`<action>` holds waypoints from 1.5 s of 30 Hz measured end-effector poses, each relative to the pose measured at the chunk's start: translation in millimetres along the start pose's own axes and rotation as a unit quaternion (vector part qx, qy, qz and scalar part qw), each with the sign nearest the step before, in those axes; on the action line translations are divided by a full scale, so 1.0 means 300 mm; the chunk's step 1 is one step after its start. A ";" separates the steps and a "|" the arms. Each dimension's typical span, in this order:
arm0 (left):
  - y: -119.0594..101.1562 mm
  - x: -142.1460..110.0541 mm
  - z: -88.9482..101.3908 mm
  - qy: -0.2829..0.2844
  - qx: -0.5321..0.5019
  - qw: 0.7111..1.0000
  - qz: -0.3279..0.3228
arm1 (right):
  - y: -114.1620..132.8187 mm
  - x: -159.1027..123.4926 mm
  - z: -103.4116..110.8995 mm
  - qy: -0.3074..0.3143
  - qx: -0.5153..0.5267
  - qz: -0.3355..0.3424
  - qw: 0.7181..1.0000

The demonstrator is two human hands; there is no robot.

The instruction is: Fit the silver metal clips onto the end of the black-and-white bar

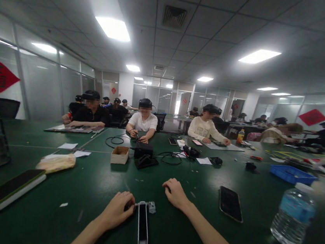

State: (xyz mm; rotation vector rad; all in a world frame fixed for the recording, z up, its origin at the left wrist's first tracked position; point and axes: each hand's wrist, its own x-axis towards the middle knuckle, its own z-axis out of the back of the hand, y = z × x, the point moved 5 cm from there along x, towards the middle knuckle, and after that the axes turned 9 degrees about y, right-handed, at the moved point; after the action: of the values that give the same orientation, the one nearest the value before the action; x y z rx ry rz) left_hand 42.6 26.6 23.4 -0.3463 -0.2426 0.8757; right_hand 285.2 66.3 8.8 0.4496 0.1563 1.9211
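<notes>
On the green table (90, 188), my left hand (118, 210) has its fingers curled and its thumb bent in. What it holds, if anything, is hidden. Just to its right lies a long narrow device (142, 227) with a black face and a pale frame, its near end reaching the bottom of the view. A small metal bracket (152, 207) sits by the device's far right corner. Farther out, my right hand (175, 193) rests palm down on the table, fingers loosely bent and pointing left, with nothing seen in them.
A smartphone (231, 203) and a water bottle (294, 217) stand to the right, before a blue tray (293, 175). Ahead are a wooden box (120, 155), a black box (143, 151) and cables. A green-edged panel (8, 188) lies left. Several people sit opposite.
</notes>
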 end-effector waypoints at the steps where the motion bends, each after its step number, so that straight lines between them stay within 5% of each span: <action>1: -0.002 -0.001 -0.001 0.002 -0.002 1.000 -0.001 | -0.054 0.010 0.003 0.005 -0.016 -0.028 0.999; 11: -0.021 -0.007 0.014 0.006 -0.011 1.000 0.001 | -0.586 0.023 0.120 -0.021 -0.101 -0.324 0.941; 15: -0.007 -0.002 -0.002 -0.001 -0.004 1.000 -0.006 | -0.688 0.054 0.116 -0.007 -0.105 -0.357 0.928; 22: -0.008 0.001 -0.005 -0.001 0.012 1.000 -0.012 | -0.740 0.137 0.083 0.050 -0.118 -0.301 0.945; 32: -0.019 -0.002 0.000 -0.005 0.023 1.000 -0.016 | -0.608 0.121 0.097 0.099 -0.111 -0.256 0.955; 45: -0.021 -0.014 0.016 -0.002 0.025 1.000 -0.004 | -0.016 -0.012 -0.027 0.157 0.034 -0.008 0.987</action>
State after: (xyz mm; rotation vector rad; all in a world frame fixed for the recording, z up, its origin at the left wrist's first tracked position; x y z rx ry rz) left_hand 42.6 20.5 29.8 -0.2979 -0.2252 0.8730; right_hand 287.4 65.9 -1.1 0.1875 0.4301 1.9653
